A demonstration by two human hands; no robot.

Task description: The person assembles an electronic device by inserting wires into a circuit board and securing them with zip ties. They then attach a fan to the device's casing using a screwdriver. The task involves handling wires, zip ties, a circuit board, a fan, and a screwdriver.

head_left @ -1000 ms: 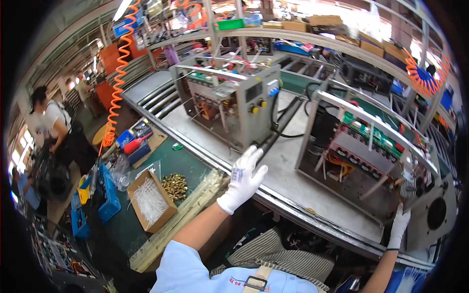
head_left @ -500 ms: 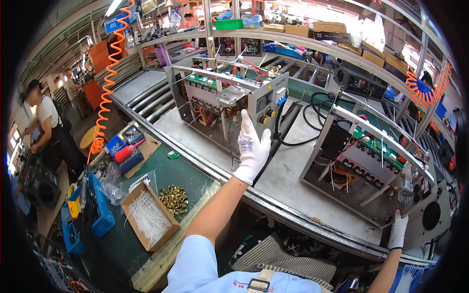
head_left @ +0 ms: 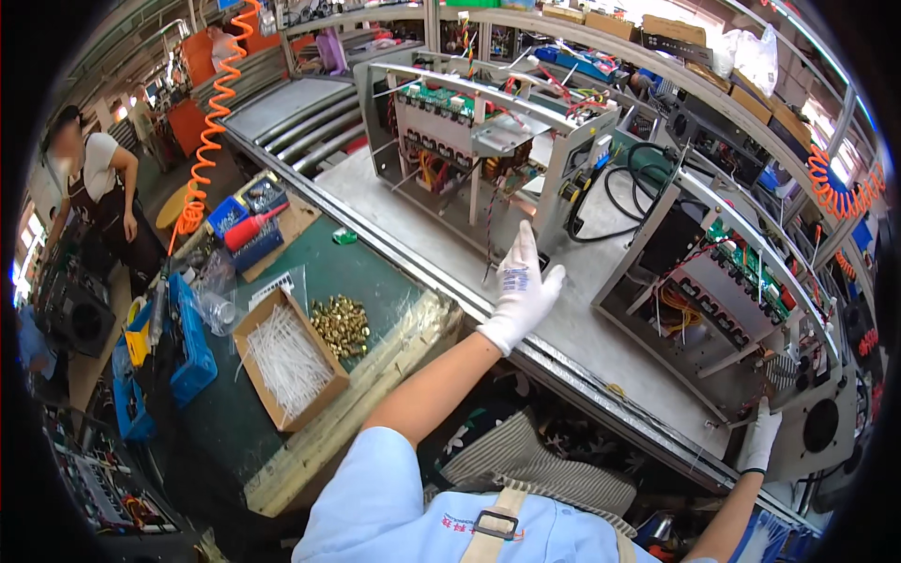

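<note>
1. Head view: the left grip [head_left: 524, 296] is spread flat, thumb apart, holding nothing. The left chassis [head_left: 439, 141] stands beyond it, its long axis running left to right, knob panel [head_left: 574, 174] facing right.
2. The right chassis [head_left: 718, 286] lies up and left of the right grip [head_left: 762, 438], slanting down rightward to a fan panel [head_left: 818, 430] just right of that grip.
3. The right grip's fingers reach the near corner; whether they clasp it, I cannot tell. Left fingertip contact is unclear; lens shadow dims the far right.
4. Left of the left grip, a carton [head_left: 319, 405] holds white ties [head_left: 287, 364]; brass fittings [head_left: 340, 327] lie loose beside it on the bench [head_left: 314, 249].
</note>
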